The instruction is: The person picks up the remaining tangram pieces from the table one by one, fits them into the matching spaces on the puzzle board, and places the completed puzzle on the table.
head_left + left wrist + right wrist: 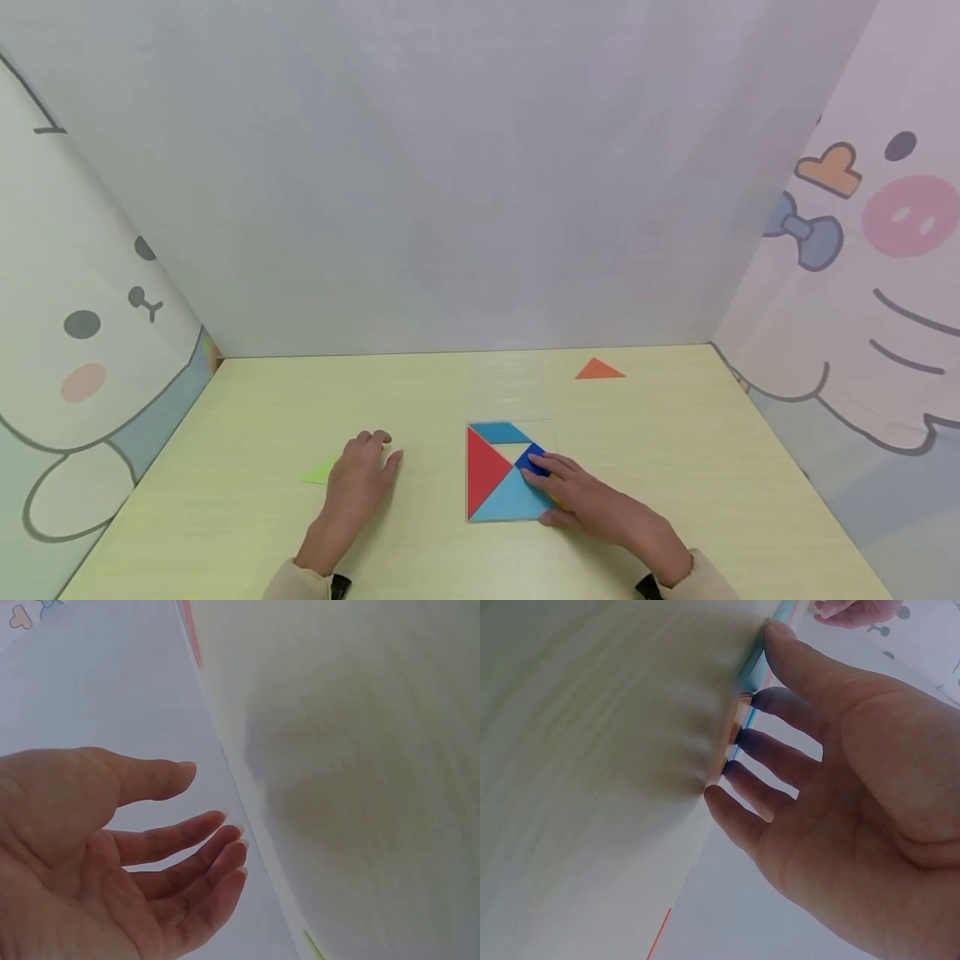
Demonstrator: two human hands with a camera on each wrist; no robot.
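A square puzzle tray (508,451) lies flat on the table, partly filled with coloured tangram pieces. In it sit a red triangle (484,472), a light blue triangle (513,502), a teal parallelogram (496,432) and a dark blue square (528,457). My right hand (603,507) rests its extended fingertips on the square and the tray's right side, with the thumb at the lower right corner. Under those fingers a yellow piece (557,492) is mostly hidden. My left hand (358,477), fingers loosely bent and holding nothing, hovers beside a light green triangle (318,472), partly covering it.
An orange triangle (599,370) lies near the back edge of the pale wooden table (420,558), right of the tray. Behind stands a plain grey-white wall (465,183); cartoon-printed panels flank both sides.
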